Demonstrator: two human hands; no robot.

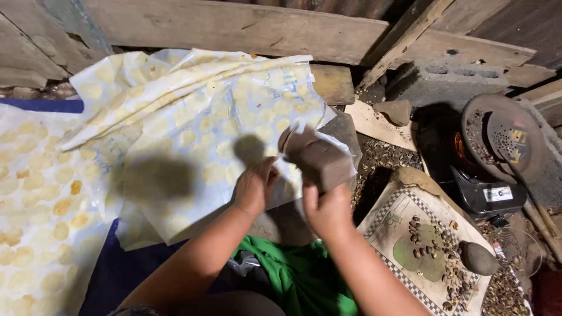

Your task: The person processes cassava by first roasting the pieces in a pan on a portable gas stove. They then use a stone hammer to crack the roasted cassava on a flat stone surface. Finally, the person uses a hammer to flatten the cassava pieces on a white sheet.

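My right hand (328, 208) grips a brown, blocky stone-like lump (319, 157), lifted above the ground. My left hand (254, 187) is beside it with fingers curled against the lump's lower left side and the edge of a white sheet printed with yellow spots (193, 134). The sheet lies crumpled and spread under and behind both hands. Whether the left hand pinches the sheet or the lump cannot be told.
A checkered-edged mat (404, 219) at the right carries small dark seeds (427, 251) and a rounded stone (477, 257). A dark round stove-like device (497, 152) stands at far right. Wooden planks (234, 26) line the back. Green cloth (298, 275) covers my lap.
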